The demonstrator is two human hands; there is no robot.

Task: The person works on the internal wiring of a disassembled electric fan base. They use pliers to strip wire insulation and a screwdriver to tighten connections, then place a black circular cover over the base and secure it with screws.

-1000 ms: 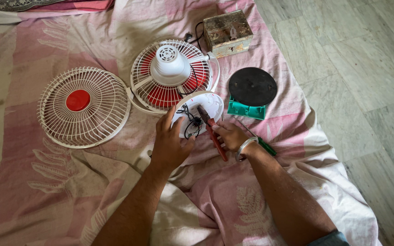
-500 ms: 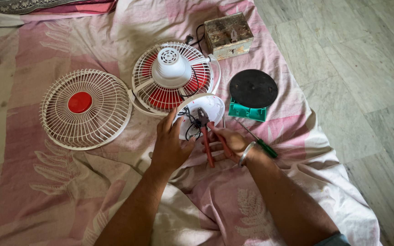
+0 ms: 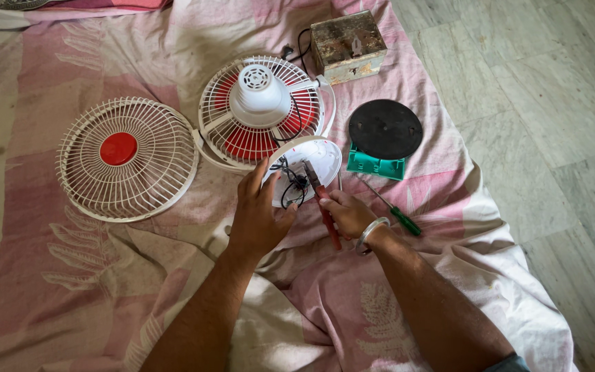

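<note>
At centre frame, the left hand (image 3: 259, 217) steadies a round white fan base (image 3: 315, 162) with black wires exposed, fingers curled against its rim. The right hand (image 3: 350, 213) grips red-handled pliers (image 3: 321, 201), their tip inside the base. A detached fan guard (image 3: 127, 158) lies at left, the motor housing and rear grille (image 3: 263, 110) above, a green-handled screwdriver (image 3: 394, 213) at right, all on a pink bedsheet (image 3: 70, 275).

White fan base (image 3: 311, 162) tilted, red-handled pliers (image 3: 321, 203) inside
</note>
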